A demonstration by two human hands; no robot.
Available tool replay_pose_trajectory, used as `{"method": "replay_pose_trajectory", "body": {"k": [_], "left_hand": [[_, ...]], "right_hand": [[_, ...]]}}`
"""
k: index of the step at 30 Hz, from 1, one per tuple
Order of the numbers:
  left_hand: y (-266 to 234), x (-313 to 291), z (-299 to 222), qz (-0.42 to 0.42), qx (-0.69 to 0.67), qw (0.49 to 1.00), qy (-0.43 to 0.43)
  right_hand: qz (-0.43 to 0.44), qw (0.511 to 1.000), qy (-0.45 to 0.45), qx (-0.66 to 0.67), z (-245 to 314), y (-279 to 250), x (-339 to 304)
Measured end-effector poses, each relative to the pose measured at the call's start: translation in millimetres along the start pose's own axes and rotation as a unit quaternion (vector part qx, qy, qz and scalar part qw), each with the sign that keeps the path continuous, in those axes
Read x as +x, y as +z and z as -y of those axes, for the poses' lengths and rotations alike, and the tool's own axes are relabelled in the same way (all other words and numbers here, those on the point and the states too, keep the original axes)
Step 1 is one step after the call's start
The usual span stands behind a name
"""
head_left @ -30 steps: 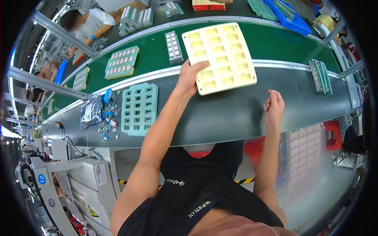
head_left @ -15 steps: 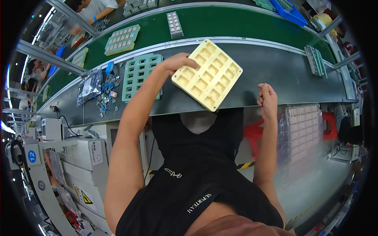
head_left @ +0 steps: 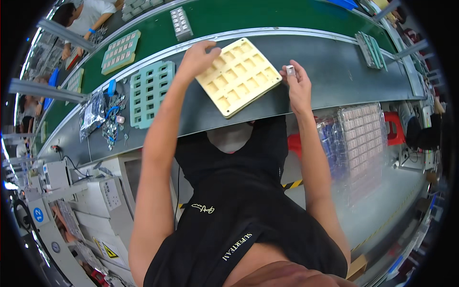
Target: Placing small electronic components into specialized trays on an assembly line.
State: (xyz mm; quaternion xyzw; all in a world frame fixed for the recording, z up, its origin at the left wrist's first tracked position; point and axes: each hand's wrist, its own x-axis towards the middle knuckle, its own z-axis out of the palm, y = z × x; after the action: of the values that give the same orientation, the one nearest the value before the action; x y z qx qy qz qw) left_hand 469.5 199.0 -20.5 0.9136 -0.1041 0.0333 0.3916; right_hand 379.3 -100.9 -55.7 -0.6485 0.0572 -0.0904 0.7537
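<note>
A cream tray [head_left: 237, 77] with rows of square pockets lies at a slant on the dark bench, near its front edge. My left hand [head_left: 198, 60] is at the tray's far left edge, fingers loosely bent and thumb apart, with no object visible in it. To the right of the tray, my right hand [head_left: 300, 88] is closed on a small white block [head_left: 290, 70], pinched between thumb and fingers. The pockets hold nothing that I can make out. A green tray [head_left: 152, 94] with dark rectangular openings lies left of my left forearm.
Small metal parts [head_left: 113, 122] and a plastic bag [head_left: 92, 114] lie at the bench's left. Beyond the rail, a green belt [head_left: 248, 21] carries a filled tray [head_left: 120, 51] and a grey block [head_left: 181, 24]. Stacked green plates [head_left: 370, 50] stand far right. A clear-wrapped stack [head_left: 361, 138] stands below the bench.
The cream tray has gone from tilted in my left hand to flat on the bench. My left hand has loosened from it. My right hand has moved toward the tray, and a white block now shows in it.
</note>
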Motion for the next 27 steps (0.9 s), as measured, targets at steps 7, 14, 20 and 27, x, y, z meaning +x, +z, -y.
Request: {"method": "replay_pose_trajectory", "body": {"k": [7, 14, 20, 27], "left_hand": [[73, -110, -4, -0.286, -0.259, 0.92, -0.064], [65, -116, -10, -0.263, -0.293, 0.915, -0.084], [70, -106, 8, -0.231, -0.381, 0.895, -0.023], [68, -112, 19, -0.223, -0.438, 0.871, -0.018]], "right_hand": [[-0.07, 0.996, -0.024, -0.053, -33, 15, 32], [-0.091, 0.995, 0.0, -0.046, -29, 34, -18], [-0.09, 0.994, 0.019, -0.064, -7, 16, -25], [0.049, 0.885, -0.183, -0.425, 31, 70, 12]]}}
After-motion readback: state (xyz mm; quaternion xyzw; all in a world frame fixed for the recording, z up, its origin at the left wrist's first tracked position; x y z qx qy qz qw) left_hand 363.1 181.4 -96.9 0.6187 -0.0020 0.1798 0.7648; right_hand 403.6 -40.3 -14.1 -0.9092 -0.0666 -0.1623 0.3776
